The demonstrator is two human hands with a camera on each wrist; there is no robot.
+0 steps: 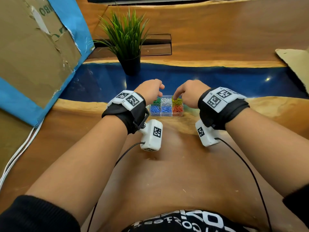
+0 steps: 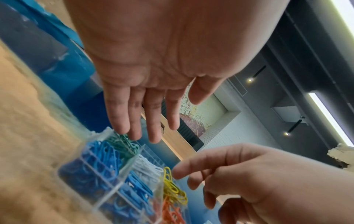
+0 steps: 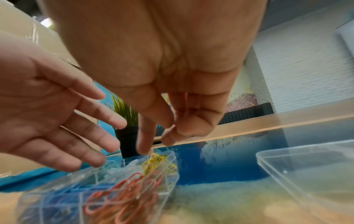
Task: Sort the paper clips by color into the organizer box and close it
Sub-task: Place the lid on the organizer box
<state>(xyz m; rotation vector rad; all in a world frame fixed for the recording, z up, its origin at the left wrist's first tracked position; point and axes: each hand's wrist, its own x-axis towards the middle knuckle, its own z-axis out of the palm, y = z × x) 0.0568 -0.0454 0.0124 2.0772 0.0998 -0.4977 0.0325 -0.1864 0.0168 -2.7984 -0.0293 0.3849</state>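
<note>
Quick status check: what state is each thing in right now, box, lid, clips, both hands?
organizer box: open, no lid on.
lid: off, lying on the table right of the box.
paper clips: in compartments by color.
left hand: fingers straight, holding nothing, over the green clips.
right hand: fingertips at the yellow clips.

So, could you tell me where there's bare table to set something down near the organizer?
Bare wood lies between the organizer box and the person's body. The blue strip is free between the box and the potted plant. The clear lid lies right of the box. Over the box it is crowded: left hand and right hand.
</note>
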